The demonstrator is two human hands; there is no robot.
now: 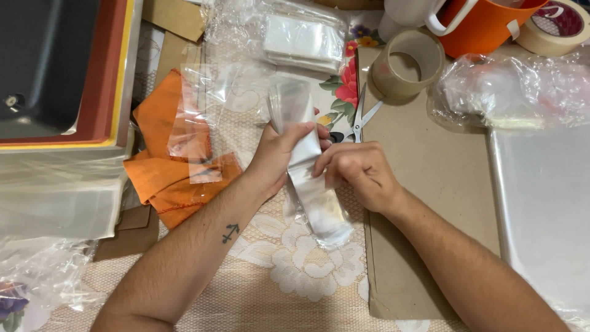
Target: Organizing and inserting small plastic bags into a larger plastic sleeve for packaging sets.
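My left hand point(278, 157) grips a stack of clear plastic sleeves point(305, 161) near its upper part, thumb across the front. My right hand point(358, 173) pinches the same stack from the right, fingers curled on its edge. The sleeves stand tilted, their top end rising above my left hand and the lower end hanging over the lace tablecloth point(289, 276). Both forearms reach in from the bottom of the view.
Orange cloths point(169, 175) under clear bags lie left of my hands. Scissors point(361, 120) and a brown tape roll point(407, 64) sit behind, on brown cardboard point(430, 184). An orange mug point(485, 24), masking tape point(556, 23), crumpled plastic point(510, 89) and a metal tray point(544, 203) are at the right.
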